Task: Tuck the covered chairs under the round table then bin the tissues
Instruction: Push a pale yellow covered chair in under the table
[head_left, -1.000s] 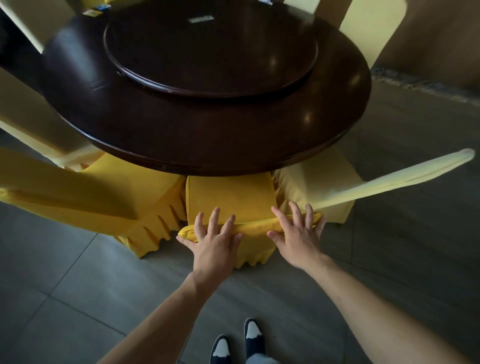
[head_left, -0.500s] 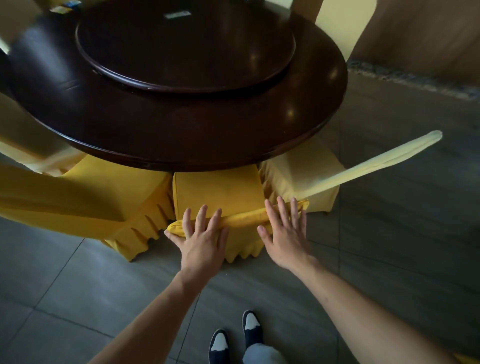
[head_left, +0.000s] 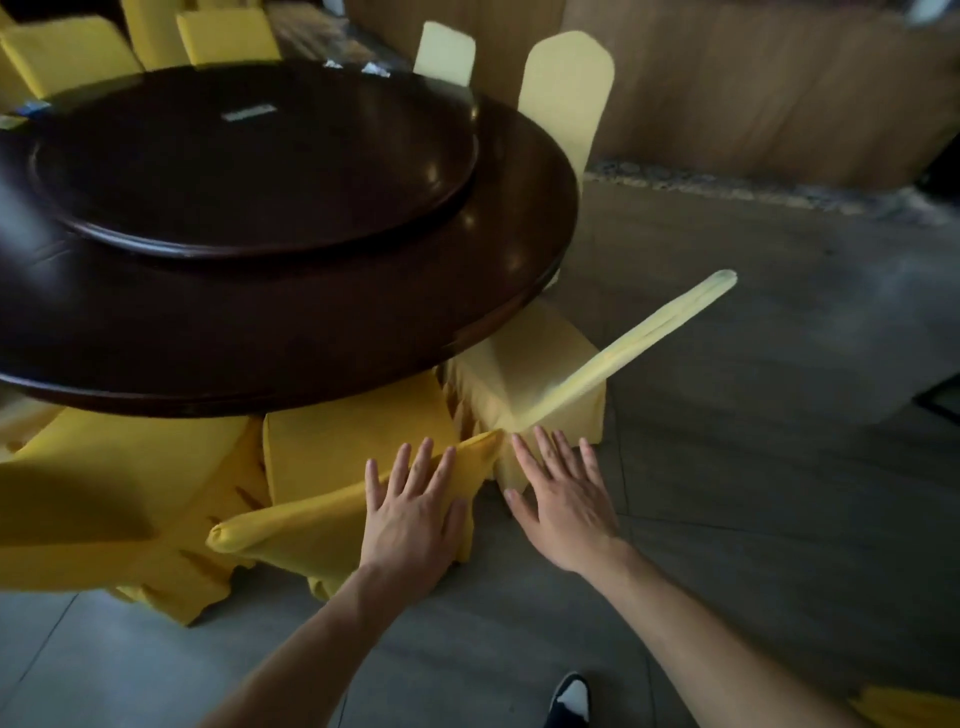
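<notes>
A dark round table (head_left: 291, 332) with a raised turntable (head_left: 249, 161) fills the upper left. A yellow-covered chair (head_left: 343, 457) sits with its seat under the table's near edge. My left hand (head_left: 410, 514) lies flat, fingers straight, over the top of its backrest. My right hand (head_left: 563, 499) hovers open just right of that backrest, beside a paler covered chair (head_left: 530, 374) whose backrest (head_left: 649, 338) sticks out to the right. Small white tissue-like scraps (head_left: 358, 67) lie at the table's far edge, blurred.
Another yellow chair (head_left: 114, 499) stands tucked at the left. Two pale chairs (head_left: 566, 88) stand at the table's far right side, more yellow ones at the top left. A wooden wall (head_left: 753, 88) runs behind. Grey tiled floor (head_left: 753, 467) spreads to the right. My shoe (head_left: 571, 699) shows below.
The view has swung right and up. My right hand has come off the backrest and moved toward the paler chair. My left hand stays on the backrest.
</notes>
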